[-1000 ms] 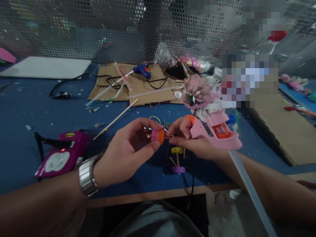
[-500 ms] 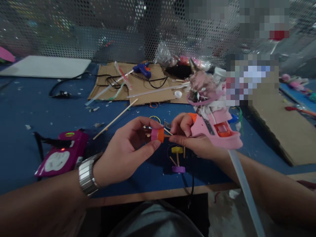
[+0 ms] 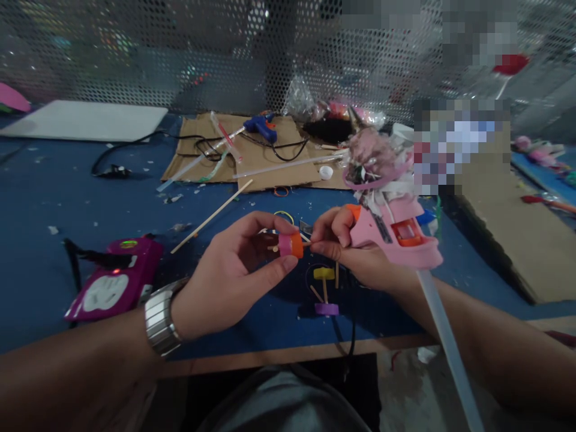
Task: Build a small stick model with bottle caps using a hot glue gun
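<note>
The hands work close together but apart: the left hand (image 3: 231, 270) has thumb and fingertips clamped on two caps (image 3: 291, 245), pink and orange, face to face, and the right hand (image 3: 351, 255) pinches the stick (image 3: 307, 244) that comes out on the orange side. The caps sit between the hands, over the table (image 3: 54, 192). The pink gun (image 3: 393, 243) is right of the caps, against or just above the right hand; whether that hand bears its weight I cannot tell. Below and right of the caps stands a second piece, a yellow cap (image 3: 323, 273) and a purple cap (image 3: 326, 309) joined by a stick, which looks finished. The held piece seems part done: its stick is in place, but both hands are on it and it is not yet set down. Left of the caps, the long stick (image 3: 211, 217) lies unused; beyond them rests the blue gun (image 3: 261, 127), untouched.
</note>
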